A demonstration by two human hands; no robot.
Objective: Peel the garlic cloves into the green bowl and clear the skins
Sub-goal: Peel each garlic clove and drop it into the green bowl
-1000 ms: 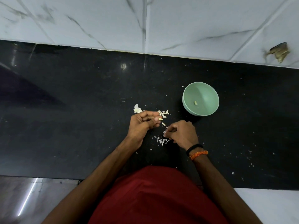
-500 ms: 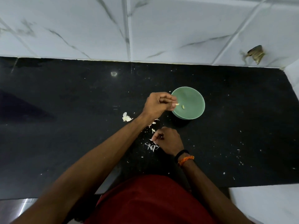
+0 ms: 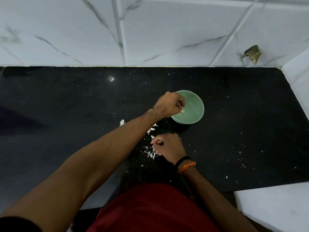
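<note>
Nearest, a red shirt (image 3: pixel 150 210) filling the bottom middle, just before the front edge of the black bench (image 3: pixel 66 101). Wide bare room on the bench to the left and to the right; a white wall corner (image 3: pixel 297 77) closing the right side.

Right hand (image 3: pixel 168 146) low on the bench, fingers curled, with black and orange wrist bands (image 3: pixel 185 164); a bit of white skin seems pinched at the fingertips, not sure. Garlic skins (image 3: pixel 151 154) scattered just beside this hand on its left, more small flakes near the left forearm and further right, well apart.

Left arm crossing diagonal from bottom left, passing above the skins. Left hand (image 3: pixel 170 104) clenched over the left rim of the green bowl (image 3: pixel 195 113), gripping a garlic clove (image 3: pixel 182 111); only the pale tip visible, pointing down and right into the bowl. Long axis of the clove hard to tell.

Farthest, white marble tiles (image 3: pixel 167 30) along the back edge, with a brown fitting (image 3: pixel 252 53) on the right.
</note>
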